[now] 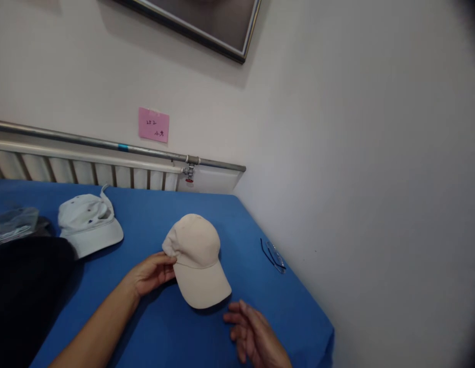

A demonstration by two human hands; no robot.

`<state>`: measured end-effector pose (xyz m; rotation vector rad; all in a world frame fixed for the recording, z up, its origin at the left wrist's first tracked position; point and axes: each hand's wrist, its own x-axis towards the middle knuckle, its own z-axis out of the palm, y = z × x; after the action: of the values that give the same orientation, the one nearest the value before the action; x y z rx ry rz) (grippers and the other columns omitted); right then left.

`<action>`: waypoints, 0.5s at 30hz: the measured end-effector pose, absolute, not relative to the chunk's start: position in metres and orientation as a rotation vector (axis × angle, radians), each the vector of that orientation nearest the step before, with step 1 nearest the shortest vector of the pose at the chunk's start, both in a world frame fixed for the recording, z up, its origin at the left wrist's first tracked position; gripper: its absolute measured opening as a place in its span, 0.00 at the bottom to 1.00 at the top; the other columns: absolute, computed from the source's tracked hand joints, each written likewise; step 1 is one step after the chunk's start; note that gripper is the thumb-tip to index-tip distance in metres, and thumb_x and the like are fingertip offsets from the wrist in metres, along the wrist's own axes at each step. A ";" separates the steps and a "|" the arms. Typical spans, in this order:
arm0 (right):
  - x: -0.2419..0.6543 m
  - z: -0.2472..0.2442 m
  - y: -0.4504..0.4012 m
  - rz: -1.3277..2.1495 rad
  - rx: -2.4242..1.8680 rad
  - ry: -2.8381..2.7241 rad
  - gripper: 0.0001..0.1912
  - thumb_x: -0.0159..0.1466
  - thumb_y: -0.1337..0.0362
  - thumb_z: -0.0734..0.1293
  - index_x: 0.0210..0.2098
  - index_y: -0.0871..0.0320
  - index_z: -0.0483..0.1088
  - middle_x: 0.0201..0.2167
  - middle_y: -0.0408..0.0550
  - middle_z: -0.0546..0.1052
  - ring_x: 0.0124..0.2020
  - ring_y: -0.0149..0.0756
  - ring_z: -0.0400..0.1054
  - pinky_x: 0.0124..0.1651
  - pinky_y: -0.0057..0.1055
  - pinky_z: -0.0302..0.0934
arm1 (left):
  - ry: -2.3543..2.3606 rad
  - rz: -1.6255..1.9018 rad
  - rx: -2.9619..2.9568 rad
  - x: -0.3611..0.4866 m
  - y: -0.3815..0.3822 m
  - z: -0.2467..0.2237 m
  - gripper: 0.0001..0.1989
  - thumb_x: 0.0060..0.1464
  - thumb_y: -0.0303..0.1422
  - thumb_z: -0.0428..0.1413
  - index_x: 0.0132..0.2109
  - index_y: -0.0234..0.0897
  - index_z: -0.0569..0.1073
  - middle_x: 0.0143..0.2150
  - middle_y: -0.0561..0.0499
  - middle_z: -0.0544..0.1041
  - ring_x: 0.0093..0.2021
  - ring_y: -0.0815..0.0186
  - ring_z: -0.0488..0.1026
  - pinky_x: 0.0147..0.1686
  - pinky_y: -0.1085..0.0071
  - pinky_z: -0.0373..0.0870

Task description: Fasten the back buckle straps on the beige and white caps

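Observation:
A beige cap (199, 245) is at the middle of the blue-covered table (153, 204), its brim pointing toward the lower right. My left hand (155, 273) grips the cap's left edge, thumb on top and the other fingers partly hidden beneath it. Just below and right of the brim is my right hand (252, 329), its fingers apart and slightly bent, with nothing in it and not touching the cap.
A white cap (89, 222) lies at the left, beside clear plastic packaging (15, 225) and a large black item (26, 291). Eyeglasses (273, 256) rest near the right edge by the wall. Behind the table run a metal pipe (68, 137) and a radiator (84, 171).

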<state>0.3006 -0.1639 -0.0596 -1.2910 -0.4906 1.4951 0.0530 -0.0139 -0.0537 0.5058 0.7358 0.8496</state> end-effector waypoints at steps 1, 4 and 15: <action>0.299 -0.059 -0.162 1.498 -1.230 -0.409 0.31 0.46 0.46 0.77 0.38 0.63 0.71 0.32 0.52 0.80 0.20 0.27 0.68 0.12 0.18 0.50 | 0.723 0.858 0.511 0.054 -0.016 -0.053 0.11 0.46 0.14 0.60 0.37 0.29 0.76 0.34 0.43 0.83 0.37 0.59 0.81 0.42 0.67 0.78; 0.293 -0.059 -0.154 1.519 -1.044 -0.211 0.31 0.43 0.52 0.81 0.39 0.63 0.71 0.33 0.50 0.80 0.19 0.22 0.65 0.13 0.16 0.46 | 0.705 0.903 0.505 0.053 -0.022 -0.052 0.13 0.46 0.14 0.60 0.38 0.29 0.75 0.36 0.42 0.83 0.40 0.57 0.81 0.45 0.65 0.78; 0.273 -0.054 -0.132 1.595 -0.829 0.083 0.27 0.34 0.65 0.83 0.27 0.59 0.66 0.17 0.33 0.71 0.13 0.19 0.59 0.11 0.15 0.36 | 0.624 0.982 0.554 0.050 -0.032 -0.042 0.20 0.46 0.17 0.63 0.48 0.31 0.76 0.43 0.40 0.82 0.46 0.53 0.80 0.48 0.63 0.77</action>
<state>0.2727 -0.1317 -0.0540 -0.8290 0.0829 1.5954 0.0503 -0.0325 -0.0422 0.5539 0.6238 0.9816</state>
